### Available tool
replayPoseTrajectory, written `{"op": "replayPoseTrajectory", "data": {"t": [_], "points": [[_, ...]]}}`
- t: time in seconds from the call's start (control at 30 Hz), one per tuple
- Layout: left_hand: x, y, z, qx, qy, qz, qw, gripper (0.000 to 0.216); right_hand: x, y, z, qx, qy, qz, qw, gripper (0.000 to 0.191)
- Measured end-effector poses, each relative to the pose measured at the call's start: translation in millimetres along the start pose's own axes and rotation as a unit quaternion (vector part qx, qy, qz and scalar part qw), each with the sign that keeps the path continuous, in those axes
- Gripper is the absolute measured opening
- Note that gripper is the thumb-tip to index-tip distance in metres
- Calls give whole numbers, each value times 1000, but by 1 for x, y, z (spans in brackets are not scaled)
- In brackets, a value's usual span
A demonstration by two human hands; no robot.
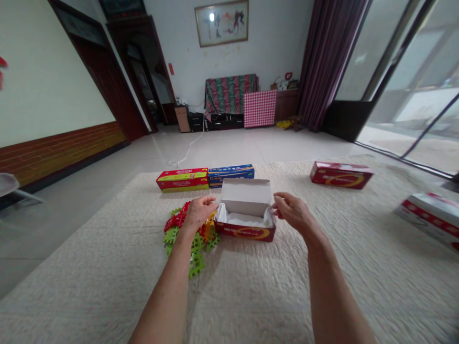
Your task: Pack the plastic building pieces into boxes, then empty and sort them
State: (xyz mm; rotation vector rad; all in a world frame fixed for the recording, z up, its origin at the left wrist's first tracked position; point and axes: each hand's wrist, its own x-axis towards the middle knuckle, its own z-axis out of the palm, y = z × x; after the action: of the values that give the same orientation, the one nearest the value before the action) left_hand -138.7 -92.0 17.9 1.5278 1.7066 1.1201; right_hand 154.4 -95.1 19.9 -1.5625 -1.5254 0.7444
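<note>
A dark red cardboard box (245, 231) stands on the pale quilted mat in front of me, its lid (245, 192) raised at the back. Inside lies a thin white plastic bag (244, 220), bunched up at both ends of the box. At the left end, my left hand (201, 211) is closed in a pinch on the bag's edge. My right hand (289, 208) pinches the bag at the right end. Interlocking plastic pieces in green, red and orange (195, 246) are heaped beside the box, partly hidden by my left hand and forearm.
Behind the box stand a red and yellow carton (183, 179) and a blue carton (231, 175), end to end. Another red carton (340, 175) rests farther right, and a red and white one (432, 217) at the right edge. A white cable (191, 145) crosses the tiled floor beyond the mat (251, 291).
</note>
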Motion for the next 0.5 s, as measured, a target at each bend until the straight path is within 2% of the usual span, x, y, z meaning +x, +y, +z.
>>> {"op": "replayPoseTrajectory", "data": {"t": [0.1,0.23,0.3,0.5], "points": [[-2,2,4,32,-4,-1,999,39,-2,-3,6,-25,-35,-20,999,35],[-3,0,8,90,-5,6,996,42,-2,-4,12,-146,11,-43,988,44],[-4,-3,10,122,7,14,992,43,-1,-2,14,-170,33,-39,984,54],[-7,-5,14,153,13,21,988,44,3,6,21,-83,-3,-36,996,69]]}}
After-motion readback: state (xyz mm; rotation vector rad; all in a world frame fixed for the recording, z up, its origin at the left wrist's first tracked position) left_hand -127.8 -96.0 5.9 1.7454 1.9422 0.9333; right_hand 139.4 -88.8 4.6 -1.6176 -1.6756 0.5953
